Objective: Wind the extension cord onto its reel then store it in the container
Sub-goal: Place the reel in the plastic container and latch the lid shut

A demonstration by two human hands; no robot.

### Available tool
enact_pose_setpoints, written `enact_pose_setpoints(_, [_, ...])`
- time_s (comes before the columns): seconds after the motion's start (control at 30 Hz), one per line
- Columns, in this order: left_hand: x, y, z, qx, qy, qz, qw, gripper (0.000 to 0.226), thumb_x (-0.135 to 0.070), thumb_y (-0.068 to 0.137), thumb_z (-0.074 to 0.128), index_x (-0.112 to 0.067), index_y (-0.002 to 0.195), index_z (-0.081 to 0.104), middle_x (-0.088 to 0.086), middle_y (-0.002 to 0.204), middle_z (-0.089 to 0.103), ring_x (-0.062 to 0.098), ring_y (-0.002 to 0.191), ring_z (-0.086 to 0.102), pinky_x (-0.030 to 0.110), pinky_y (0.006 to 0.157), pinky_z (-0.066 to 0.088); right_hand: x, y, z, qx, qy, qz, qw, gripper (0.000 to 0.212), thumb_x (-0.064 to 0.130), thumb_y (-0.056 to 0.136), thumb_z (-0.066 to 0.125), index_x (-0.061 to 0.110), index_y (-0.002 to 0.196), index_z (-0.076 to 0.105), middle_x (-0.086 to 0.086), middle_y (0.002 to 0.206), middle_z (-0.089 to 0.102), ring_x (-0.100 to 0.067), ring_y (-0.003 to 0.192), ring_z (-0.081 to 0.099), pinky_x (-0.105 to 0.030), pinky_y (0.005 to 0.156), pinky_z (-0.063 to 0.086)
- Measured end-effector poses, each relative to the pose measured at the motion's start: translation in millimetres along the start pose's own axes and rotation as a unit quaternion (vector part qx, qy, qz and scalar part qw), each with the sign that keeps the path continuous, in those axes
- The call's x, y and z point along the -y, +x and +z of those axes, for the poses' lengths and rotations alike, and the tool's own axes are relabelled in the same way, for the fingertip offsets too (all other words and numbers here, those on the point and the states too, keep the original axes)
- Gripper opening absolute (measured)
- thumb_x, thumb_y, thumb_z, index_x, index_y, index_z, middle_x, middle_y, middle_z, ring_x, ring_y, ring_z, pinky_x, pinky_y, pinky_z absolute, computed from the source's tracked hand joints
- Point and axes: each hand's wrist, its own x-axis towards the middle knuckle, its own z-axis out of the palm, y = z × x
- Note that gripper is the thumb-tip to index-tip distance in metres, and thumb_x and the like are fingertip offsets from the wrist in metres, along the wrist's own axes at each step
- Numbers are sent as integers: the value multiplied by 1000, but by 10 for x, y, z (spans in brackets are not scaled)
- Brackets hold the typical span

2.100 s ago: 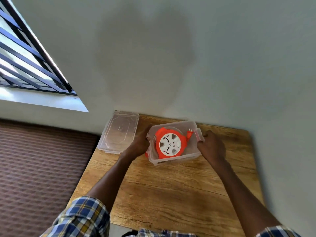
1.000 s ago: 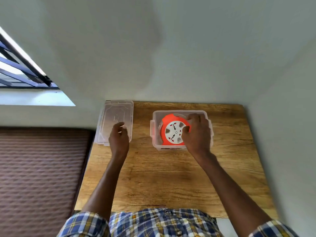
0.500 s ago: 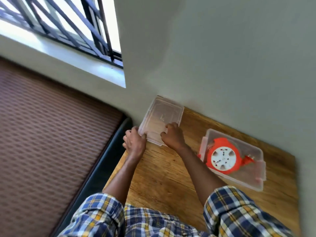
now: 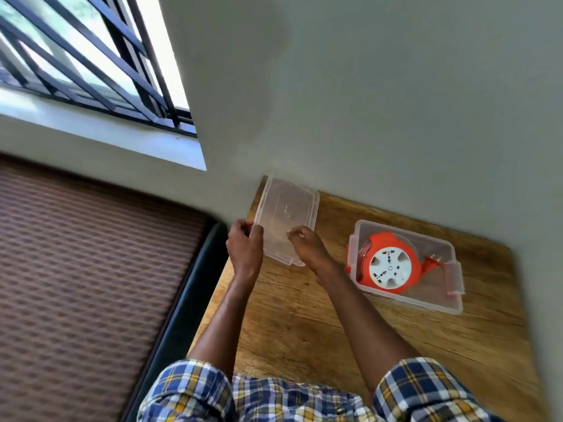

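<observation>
The orange extension cord reel (image 4: 391,264) with a white socket face lies inside the clear plastic container (image 4: 451,304) on the right of the wooden table (image 4: 304,324). Its orange plug (image 4: 432,263) rests beside it in the box. The clear lid (image 4: 288,214) lies at the table's back left corner. My left hand (image 4: 245,249) grips the lid's near left edge. My right hand (image 4: 306,246) grips its near right side with fingers on top.
A grey wall stands right behind the table. A barred window (image 4: 91,62) is up left. Left of the table runs a dark edge (image 4: 189,296) and a brown woven surface (image 4: 85,284). The container's hinged clips (image 4: 454,278) hang open.
Earlier my right hand was on the reel in the container; it has come over to the lid. Both hands now hold the lid, and the camera has swung left.
</observation>
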Motion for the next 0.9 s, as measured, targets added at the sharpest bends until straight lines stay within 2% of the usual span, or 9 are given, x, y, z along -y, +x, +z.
enact_pose_setpoints(0.07, [-197, -116, 40, 26, -33, 77, 996, 5, -19, 96, 68, -19, 101, 65, 3, 91, 75, 21, 81, 74, 39, 68, 62, 55, -83, -94, 7, 130, 41, 991, 30, 43, 107, 47, 24, 129, 57, -7, 144, 57, -20, 112, 57, -43, 97, 54])
enact_pose_setpoints(0.17, [-486, -352, 150, 13, 9, 211, 977, 12, -20, 96, 73, -22, 106, 67, -6, 96, 75, 16, 85, 71, 38, 71, 58, 120, -181, -447, 42, 312, 78, 946, 74, 66, 104, 29, 7, 140, 57, -15, 137, 65, -23, 111, 66, -38, 86, 54])
enact_pose_setpoints(0.27, [-628, -584, 228, -1, 72, 319, 945, 26, -15, 92, 80, -19, 114, 69, -4, 99, 77, 18, 87, 71, 32, 71, 54, 169, -249, -1050, 40, 487, 67, 870, 91, 82, 93, 29, 3, 121, 65, -22, 113, 74, -33, 104, 69, -48, 98, 50])
enact_pose_setpoints(0.4, [-576, -892, 430, 81, 86, 477, 871, 42, 11, 82, 75, -17, 114, 79, -2, 120, 77, 18, 122, 68, 37, 97, 53, 81, -420, -1849, -39, 469, 59, 880, 62, 64, 90, 64, 9, 120, 64, -18, 103, 71, -32, 86, 70, -39, 75, 59])
enact_pose_setpoints(0.53, [-512, -1118, 638, 170, 104, 517, 832, 33, -7, 91, 59, -21, 119, 72, -8, 136, 70, 15, 148, 46, 35, 117, 37, -154, -590, -2285, -144, 408, 61, 900, 18, 14, 87, 77, 5, 96, 64, -13, 83, 68, -28, 66, 66, -30, 50, 57])
enact_pose_setpoints(0.63, [-374, -1184, 675, 197, 174, 480, 837, 52, -7, 89, 60, -26, 138, 61, 0, 161, 48, 23, 156, 31, 44, 123, 29, -334, -692, -2371, -149, 385, 39, 910, 29, 2, 85, 74, -1, 111, 63, -20, 83, 69, -31, 60, 65, -38, 56, 58])
enact_pose_setpoints(0.73, [-230, -1193, 643, 166, 193, 331, 909, 87, 25, 76, 60, -20, 151, 49, 10, 167, 32, 28, 156, 29, 48, 121, 37, -529, -779, -2356, -146, 377, 23, 914, 38, -2, 84, 73, 3, 120, 63, -23, 97, 74, -35, 70, 72, -43, 61, 63])
enact_pose_setpoints(0.8, [-211, -1227, 635, 149, 132, 187, 962, 71, 23, 87, 54, -16, 146, 52, 12, 155, 49, 28, 144, 46, 53, 110, 51, -634, -823, -2365, -153, 384, 21, 910, 39, -3, 83, 73, 8, 120, 63, -22, 99, 75, -33, 73, 74, -35, 55, 60])
enact_pose_setpoints(0.9, [-271, -1281, 689, 163, 9, 4, 987, 23, -19, 110, 54, -16, 129, 65, 8, 125, 73, 26, 114, 69, 48, 94, 60, -759, -878, -2376, -165, 367, 28, 915, 44, -2, 82, 74, 8, 124, 63, -21, 106, 74, -35, 84, 75, -35, 58, 61])
